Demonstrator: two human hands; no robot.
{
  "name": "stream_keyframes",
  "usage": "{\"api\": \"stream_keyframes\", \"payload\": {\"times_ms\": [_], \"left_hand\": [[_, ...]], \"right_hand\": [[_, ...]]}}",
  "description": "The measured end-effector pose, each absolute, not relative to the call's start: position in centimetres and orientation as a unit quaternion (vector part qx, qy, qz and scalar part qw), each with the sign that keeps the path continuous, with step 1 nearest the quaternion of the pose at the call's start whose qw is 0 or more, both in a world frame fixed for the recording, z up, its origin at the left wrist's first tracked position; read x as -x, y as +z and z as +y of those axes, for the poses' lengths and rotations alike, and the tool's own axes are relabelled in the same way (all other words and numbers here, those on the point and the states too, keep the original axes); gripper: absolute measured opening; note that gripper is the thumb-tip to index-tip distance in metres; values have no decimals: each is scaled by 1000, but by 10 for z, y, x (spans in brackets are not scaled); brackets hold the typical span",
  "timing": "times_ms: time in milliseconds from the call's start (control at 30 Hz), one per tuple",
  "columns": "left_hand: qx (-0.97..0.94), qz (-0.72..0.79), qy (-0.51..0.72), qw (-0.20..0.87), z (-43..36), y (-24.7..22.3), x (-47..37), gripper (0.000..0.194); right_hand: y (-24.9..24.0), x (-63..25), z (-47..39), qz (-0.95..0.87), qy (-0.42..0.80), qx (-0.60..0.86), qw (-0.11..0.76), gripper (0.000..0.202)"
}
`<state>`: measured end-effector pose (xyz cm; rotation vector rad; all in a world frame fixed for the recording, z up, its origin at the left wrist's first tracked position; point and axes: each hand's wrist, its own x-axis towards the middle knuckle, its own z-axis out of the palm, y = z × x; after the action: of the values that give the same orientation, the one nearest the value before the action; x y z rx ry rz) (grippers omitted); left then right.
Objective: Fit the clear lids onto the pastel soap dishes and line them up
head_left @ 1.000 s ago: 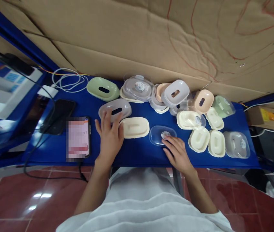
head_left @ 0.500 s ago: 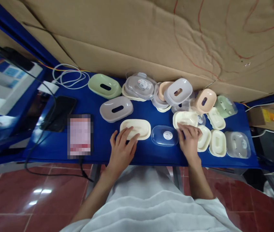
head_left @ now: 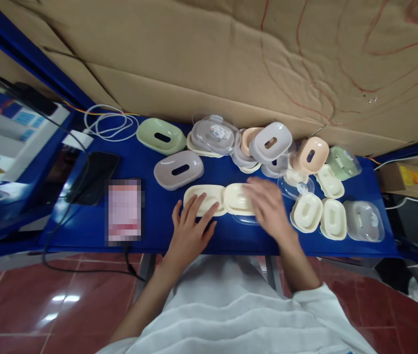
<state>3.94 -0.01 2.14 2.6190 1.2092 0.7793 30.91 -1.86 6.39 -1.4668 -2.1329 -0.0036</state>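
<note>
My left hand (head_left: 192, 228) rests with spread fingers on a cream oval tray (head_left: 214, 193) near the table's middle. Directly right of it, edge against edge, lies a second cream piece (head_left: 235, 199). My right hand (head_left: 269, 204) is over that piece's right side, slightly blurred; its fingers reach across the piece, and their grip on it is hard to make out. A clear lid (head_left: 245, 220) shows partly from beneath the second piece. Behind my left hand sits a grey-mauve dish (head_left: 164, 172) with a slot.
A green dish (head_left: 146, 135), stacked dishes and lids (head_left: 216, 142), and a peach dish (head_left: 317, 147) line the back. Several cream pieces (head_left: 333, 221) and a clear-lidded box (head_left: 365, 221) stand right. A phone (head_left: 100, 172), a blurred pink item (head_left: 124, 209) and cables (head_left: 105, 118) lie left.
My right hand has moved left from the right-hand group, and a cream piece from there now lies beside the tray, partly over the clear lid. My left hand stays on the tray.
</note>
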Motion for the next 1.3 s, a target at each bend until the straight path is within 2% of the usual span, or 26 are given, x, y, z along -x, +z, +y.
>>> {"api": "stream_keyframes", "payload": {"times_ms": [100,200,300,367,467,667,900,1067,1300], "left_hand": [[-893,363,253,82,0,26,-52,49],[-906,330,253,83,6,25,-71,39],[-907,306,276,85,14,22,-80,22],[-906,290,294,95,16,21,-76,19],[-897,288,312,120,15,22,-59,21],[-876,311,339,143,9,20,-27,27],[-872,335,338,113,9,19,-26,58],[-895,314,298,108,17,17,-36,52],[-891,300,316,127,22,11,-36,51]], "right_hand": [[70,-357,20,-733,-103,634,225,55],[74,-389,53,-732,-125,648,168,42],[82,-386,53,-747,-135,628,170,31],[88,-368,31,-753,-160,612,178,33],[94,-332,-16,-783,-164,579,157,36],[81,-272,-52,-822,-56,554,117,36],[69,-257,-45,-837,-5,539,95,45],[57,-262,-51,-851,8,513,114,42],[41,-282,-66,-827,17,547,130,55]]}}
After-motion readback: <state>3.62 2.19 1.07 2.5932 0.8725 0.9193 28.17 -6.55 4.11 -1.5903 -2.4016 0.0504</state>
